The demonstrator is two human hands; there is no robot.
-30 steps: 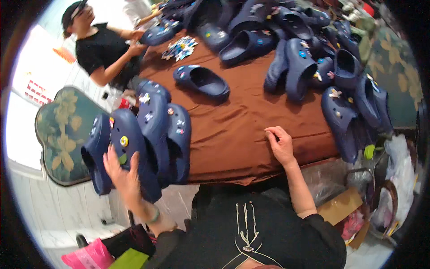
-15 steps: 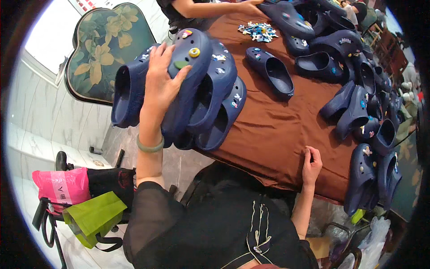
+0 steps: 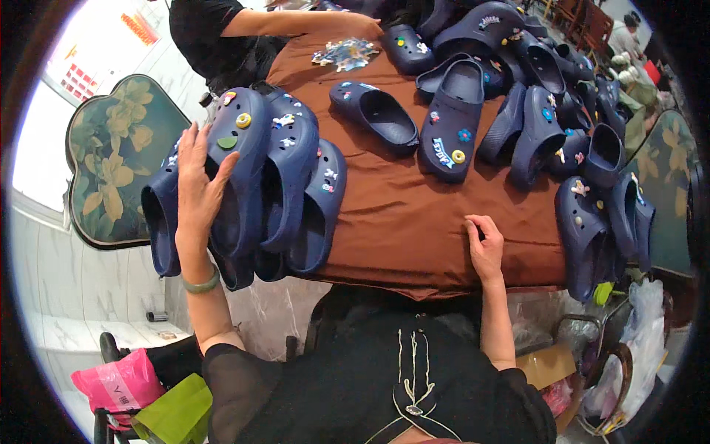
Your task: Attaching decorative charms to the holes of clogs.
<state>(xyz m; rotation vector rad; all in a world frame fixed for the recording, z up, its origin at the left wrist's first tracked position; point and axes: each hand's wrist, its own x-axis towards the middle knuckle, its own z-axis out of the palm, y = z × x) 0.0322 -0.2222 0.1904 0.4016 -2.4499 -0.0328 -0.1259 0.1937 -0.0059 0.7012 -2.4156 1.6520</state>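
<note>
My left hand [image 3: 196,192] rests with fingers stretched and thumb apart on a navy clog [image 3: 240,137] bearing colourful charms, including a yellow ring and a green piece. This clog stands tilted in a row of several similar clogs at the table's left edge. My right hand [image 3: 486,246] hovers near the table's front edge, thumb and curled fingers together; anything inside is hidden. Ahead of it, a navy clog with charms [image 3: 452,126] lies partly over another. Left of that sits a single clog [image 3: 375,117], its opening facing up.
A brown cloth [image 3: 399,237] covers the table. Several more clogs [image 3: 536,137] crowd the right side. At the far side, a co-worker's arm [image 3: 296,24] reaches past a pile of small charms [image 3: 345,54]. A flower-patterned chair back [image 3: 118,163] stands left, above a pink package [image 3: 118,381].
The view has shifted, moving the table left and down in the picture. A charm-covered clog now lies mid-table, where none lay before. My left hand stays on the same clog.
</note>
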